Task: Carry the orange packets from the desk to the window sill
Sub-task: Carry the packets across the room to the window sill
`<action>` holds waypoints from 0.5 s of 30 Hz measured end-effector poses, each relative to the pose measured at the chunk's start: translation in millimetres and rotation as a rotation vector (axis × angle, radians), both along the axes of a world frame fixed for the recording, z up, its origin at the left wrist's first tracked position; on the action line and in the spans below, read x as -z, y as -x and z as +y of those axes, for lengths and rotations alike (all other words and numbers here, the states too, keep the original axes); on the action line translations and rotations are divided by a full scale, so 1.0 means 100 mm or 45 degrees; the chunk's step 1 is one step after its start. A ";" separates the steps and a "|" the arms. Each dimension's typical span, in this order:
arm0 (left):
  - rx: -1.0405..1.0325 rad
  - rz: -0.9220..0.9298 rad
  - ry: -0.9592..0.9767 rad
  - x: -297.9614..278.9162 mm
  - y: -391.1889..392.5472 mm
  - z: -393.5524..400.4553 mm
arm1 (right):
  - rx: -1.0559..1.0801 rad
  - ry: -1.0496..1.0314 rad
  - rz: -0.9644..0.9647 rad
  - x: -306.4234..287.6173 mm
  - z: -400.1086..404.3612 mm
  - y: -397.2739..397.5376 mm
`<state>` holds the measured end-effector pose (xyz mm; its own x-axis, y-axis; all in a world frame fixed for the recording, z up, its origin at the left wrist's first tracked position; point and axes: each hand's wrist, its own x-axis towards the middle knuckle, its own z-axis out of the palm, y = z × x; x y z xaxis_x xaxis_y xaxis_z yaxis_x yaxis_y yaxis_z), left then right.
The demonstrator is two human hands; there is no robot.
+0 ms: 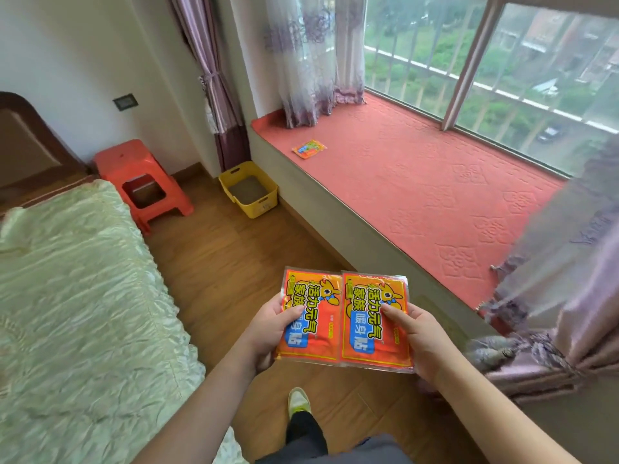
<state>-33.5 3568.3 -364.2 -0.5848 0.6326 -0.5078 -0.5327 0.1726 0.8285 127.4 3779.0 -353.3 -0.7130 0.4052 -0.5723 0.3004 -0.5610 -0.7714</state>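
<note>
I hold two orange packets side by side over the wooden floor, printed faces up. My left hand (268, 329) grips the left orange packet (311, 313) by its left edge. My right hand (418, 336) grips the right orange packet (371, 333), thumb on its face. More packet edges seem stacked under each one. A third orange packet (308, 149) lies flat on the window sill (435, 189), near its far left end. The sill is a wide ledge with a red quilted cover, to my right and ahead.
A bed with a pale green cover (77, 296) fills the left. Between bed and sill runs a strip of wooden floor (227, 256). An orange plastic stool (140, 182) and a yellow bin (249, 189) stand at the far end. Purple curtains (562, 296) hang over the sill's right end.
</note>
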 end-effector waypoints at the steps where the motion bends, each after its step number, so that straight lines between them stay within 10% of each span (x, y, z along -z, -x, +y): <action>1: -0.012 0.003 -0.004 -0.01 0.14 0.00 | -0.002 -0.010 -0.001 -0.01 0.00 0.17; 15: -0.120 0.006 -0.105 -0.14 1.79 -0.06 | -0.073 -0.002 -0.009 -0.09 0.00 2.05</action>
<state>-212.4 3562.7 -350.5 -0.6460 0.6140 -0.4536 -0.5397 0.0529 0.8402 -77.2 3778.6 -344.7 -0.7311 0.3643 -0.5768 0.3375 -0.5417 -0.7699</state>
